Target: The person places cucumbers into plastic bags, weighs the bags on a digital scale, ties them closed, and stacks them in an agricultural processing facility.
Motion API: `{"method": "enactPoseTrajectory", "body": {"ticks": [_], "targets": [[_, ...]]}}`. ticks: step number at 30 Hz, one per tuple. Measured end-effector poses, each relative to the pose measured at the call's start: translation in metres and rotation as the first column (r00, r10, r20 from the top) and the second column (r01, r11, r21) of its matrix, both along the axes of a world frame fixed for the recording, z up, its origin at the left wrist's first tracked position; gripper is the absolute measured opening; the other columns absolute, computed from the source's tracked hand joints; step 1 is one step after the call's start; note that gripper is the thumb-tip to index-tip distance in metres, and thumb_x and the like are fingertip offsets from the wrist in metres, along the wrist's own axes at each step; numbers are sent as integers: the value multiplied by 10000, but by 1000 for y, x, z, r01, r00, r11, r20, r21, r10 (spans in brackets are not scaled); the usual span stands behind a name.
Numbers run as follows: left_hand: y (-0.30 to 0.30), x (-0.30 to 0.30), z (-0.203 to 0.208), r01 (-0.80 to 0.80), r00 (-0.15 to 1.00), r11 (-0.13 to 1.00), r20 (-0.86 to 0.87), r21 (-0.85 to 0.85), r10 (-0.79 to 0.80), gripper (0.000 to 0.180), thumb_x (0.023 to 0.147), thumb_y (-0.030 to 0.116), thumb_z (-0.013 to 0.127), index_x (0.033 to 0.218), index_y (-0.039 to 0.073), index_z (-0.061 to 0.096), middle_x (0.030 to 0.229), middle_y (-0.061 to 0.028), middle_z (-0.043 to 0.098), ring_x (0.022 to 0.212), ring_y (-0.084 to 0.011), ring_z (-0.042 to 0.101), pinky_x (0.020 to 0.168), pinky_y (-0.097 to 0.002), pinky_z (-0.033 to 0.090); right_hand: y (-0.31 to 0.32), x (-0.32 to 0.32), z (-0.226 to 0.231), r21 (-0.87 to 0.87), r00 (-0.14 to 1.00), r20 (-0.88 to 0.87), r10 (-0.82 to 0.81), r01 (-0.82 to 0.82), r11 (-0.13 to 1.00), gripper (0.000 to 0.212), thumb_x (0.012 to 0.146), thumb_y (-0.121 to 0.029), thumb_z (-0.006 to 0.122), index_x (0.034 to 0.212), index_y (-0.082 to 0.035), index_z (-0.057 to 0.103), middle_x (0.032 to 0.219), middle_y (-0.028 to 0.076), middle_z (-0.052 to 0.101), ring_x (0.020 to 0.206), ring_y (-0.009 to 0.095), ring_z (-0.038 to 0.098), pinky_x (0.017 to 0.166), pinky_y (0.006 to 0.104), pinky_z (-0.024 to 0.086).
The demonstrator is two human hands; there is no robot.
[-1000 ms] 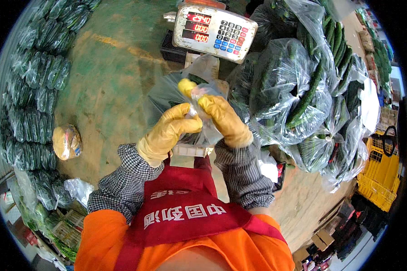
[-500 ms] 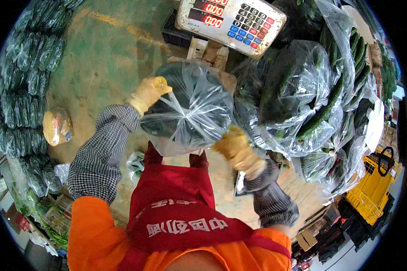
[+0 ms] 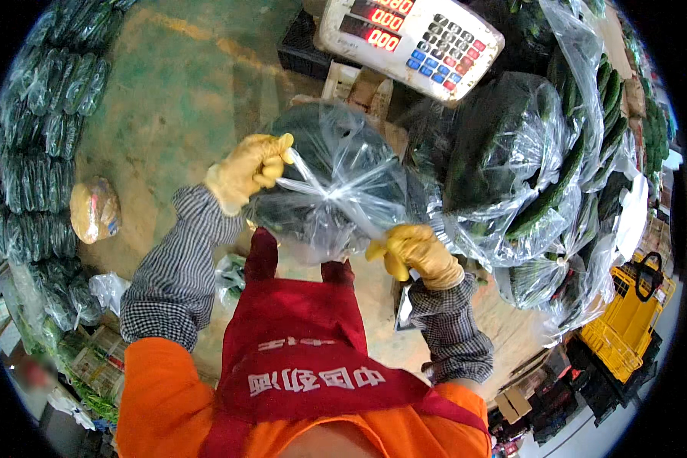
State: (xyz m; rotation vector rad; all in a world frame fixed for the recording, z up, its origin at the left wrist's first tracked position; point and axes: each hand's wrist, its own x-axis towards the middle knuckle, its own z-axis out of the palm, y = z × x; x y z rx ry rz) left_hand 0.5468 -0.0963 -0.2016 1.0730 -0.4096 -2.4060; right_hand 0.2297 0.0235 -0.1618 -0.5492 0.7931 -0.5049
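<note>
A clear plastic bag (image 3: 351,164) packed with dark green produce, likely cucumbers, is in front of my legs. Its mouth is drawn together into a tight, twisted centre. My left hand (image 3: 250,169), in a yellow glove, is closed on one twisted end of the plastic at the bag's left. On the opposite side my right hand (image 3: 418,255), gloved alike, pinches the other twisted end. Between the two hands the plastic is stretched across the top of the bag.
A digital weighing scale (image 3: 411,46) is beyond the bag. Bagged cucumbers (image 3: 504,145) are piled at the right, with a yellow crate (image 3: 626,320) farther out. Wrapped cucumbers (image 3: 42,183) are stacked along the left. A tape-like roll bundle (image 3: 95,211) lies on the floor.
My right hand, blurred before, has drawn a little to the right and shows its grip clearly. My left hand is slightly lower. The bag and scale appear shifted right in the view.
</note>
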Motion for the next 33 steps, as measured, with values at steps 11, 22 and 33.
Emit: {"method": "enactPoseTrajectory", "body": {"ticks": [11, 22, 33], "targets": [[45, -14, 68, 198, 960, 949, 242, -246, -138, 192, 780, 132, 621, 914, 59, 505, 779, -23, 543, 623, -91, 528, 493, -189, 386, -27, 46, -5, 62, 916, 49, -398, 395, 917, 358, 857, -321, 533, 993, 8, 569, 980, 142, 617, 765, 199, 591, 690, 310, 500], [31, -92, 48, -173, 938, 855, 183, -490, 295, 214, 641, -31, 483, 567, 129, 362, 569, 51, 330, 475, -48, 308, 402, -226, 229, 0, 49, 33, -599, 899, -427, -98, -200, 776, 169, 868, -160, 445, 851, -31, 552, 656, 31, 539, 590, 150, 534, 555, 286, 459], [45, -113, 111, 182, 852, 826, 505, -534, 139, 188, 638, 11, 504, 565, 91, 350, 526, 47, 296, 456, -60, 280, 394, -239, 210, -2, 24, 49, -680, 776, -620, -113, -461, 570, 237, 821, -274, 491, 825, -54, 578, 603, 120, 553, 542, 248, 561, 479, 349, 445]]}}
